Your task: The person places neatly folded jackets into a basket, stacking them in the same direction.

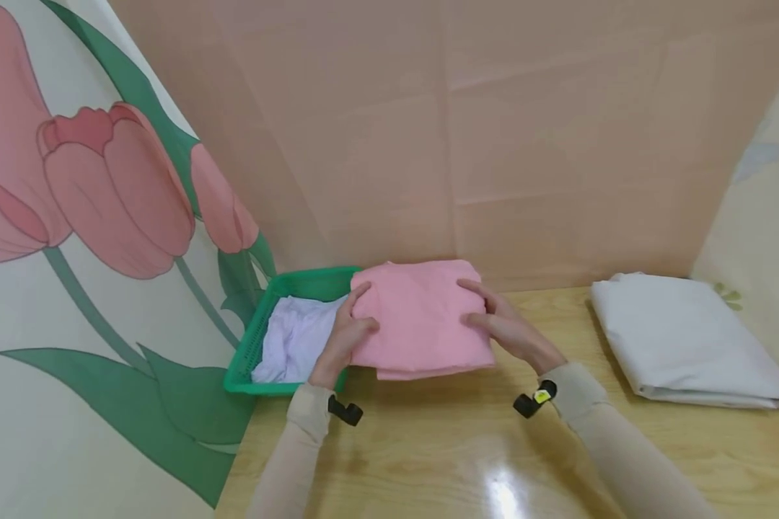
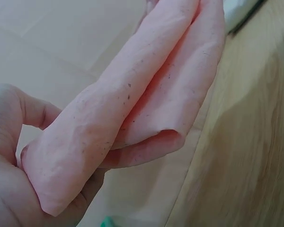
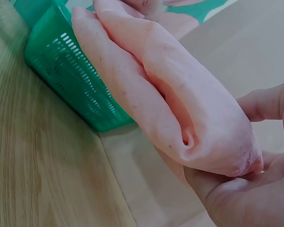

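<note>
A folded pink cloth (image 1: 422,317) is held up between both hands, above the wooden table. My left hand (image 1: 347,335) grips its left side, thumb on the near face and fingers behind. On the opposite side my right hand (image 1: 509,324) pinches the edge the same way. Both wrist views show the layered folds of the pink cloth (image 2: 99,113) and its rolled lower edge, dotted with small dark specks. Just left of the cloth stands a green basket (image 1: 240,371) with a crumpled pale lilac cloth (image 1: 295,335) inside; the pink cloth overlaps its right end in the head view.
A folded white sheet (image 1: 688,339) lies on the right of the wooden table (image 1: 428,447). Behind rises a wall covered in tan sheeting (image 1: 526,144). The left wall (image 1: 13,418) carries painted tulips and borders the basket closely.
</note>
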A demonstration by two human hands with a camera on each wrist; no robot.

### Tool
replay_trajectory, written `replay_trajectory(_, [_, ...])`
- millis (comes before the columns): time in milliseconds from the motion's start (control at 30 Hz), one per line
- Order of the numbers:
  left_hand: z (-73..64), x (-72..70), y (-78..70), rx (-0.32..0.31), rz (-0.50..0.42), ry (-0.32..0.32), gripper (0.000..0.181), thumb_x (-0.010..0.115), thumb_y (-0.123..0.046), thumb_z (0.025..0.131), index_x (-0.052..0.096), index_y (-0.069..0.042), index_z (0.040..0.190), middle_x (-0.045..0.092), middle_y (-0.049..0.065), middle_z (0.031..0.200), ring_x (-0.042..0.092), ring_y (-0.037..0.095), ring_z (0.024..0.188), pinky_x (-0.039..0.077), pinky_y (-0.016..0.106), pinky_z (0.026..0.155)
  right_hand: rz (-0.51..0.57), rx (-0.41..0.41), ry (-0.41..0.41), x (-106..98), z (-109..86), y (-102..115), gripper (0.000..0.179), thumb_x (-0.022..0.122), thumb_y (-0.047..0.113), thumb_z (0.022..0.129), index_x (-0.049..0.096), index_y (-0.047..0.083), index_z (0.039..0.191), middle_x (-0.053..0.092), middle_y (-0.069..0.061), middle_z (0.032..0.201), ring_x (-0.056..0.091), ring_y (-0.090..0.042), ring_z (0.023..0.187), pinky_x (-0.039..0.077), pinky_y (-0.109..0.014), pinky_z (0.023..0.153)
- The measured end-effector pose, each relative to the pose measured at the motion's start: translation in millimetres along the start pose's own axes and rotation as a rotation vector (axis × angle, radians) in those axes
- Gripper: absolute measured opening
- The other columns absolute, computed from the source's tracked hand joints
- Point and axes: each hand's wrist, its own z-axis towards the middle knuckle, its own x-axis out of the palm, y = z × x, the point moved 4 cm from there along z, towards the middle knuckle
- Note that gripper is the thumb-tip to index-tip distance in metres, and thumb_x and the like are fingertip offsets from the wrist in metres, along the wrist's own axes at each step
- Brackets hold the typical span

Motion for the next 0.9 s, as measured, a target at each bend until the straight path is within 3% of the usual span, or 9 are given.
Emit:
replay_trajectory(200, [1.1, -16.3, -2.4, -0.019, 0.022, 0.007, 0.089, 0.068, 0.008, 0.075, 0.055, -0.029, 0.155, 0.035, 0.009, 0.168, 0.036, 0.029, 0.145, 0.04, 0.048, 0.112, -0.01, -0.019, 0.018, 10.7, 7.1, 4.2, 0.078, 0.067, 0.01, 0.102, 0.03, 0.017, 0.169, 0.023, -0.027, 0.17, 0.048, -0.038, 0.131, 0.056, -0.03, 0.092])
replay_trajectory(500, [-2.2, -56.5, 2.7, -0.045, 0.06, 0.009, 0.084, 0.067, 0.006, 0.082, 0.053, -0.033, 0.156, 0.035, 0.007, 0.169, 0.039, 0.032, 0.142, 0.042, 0.048, 0.11, -0.045, -0.043, 0.046, 40.9, 25.0, 10.7, 0.077, 0.069, 0.01, 0.1, 0.034, 0.018, 0.168, 0.023, -0.022, 0.171, 0.052, -0.036, 0.131, 0.056, -0.034, 0.093])
replay_trajectory(900, [-0.5, -99.0, -1.9, -0.088, 0.151, 0.005, 0.077, 0.066, 0.001, 0.089, 0.049, -0.026, 0.16, 0.028, 0.012, 0.173, 0.036, 0.038, 0.145, 0.044, 0.049, 0.108, -0.043, -0.035, 0.079, 74.8, 46.2, 16.5, 0.079, 0.068, 0.007, 0.098, 0.034, 0.022, 0.168, 0.018, -0.018, 0.174, 0.047, -0.037, 0.138, 0.055, -0.037, 0.098])
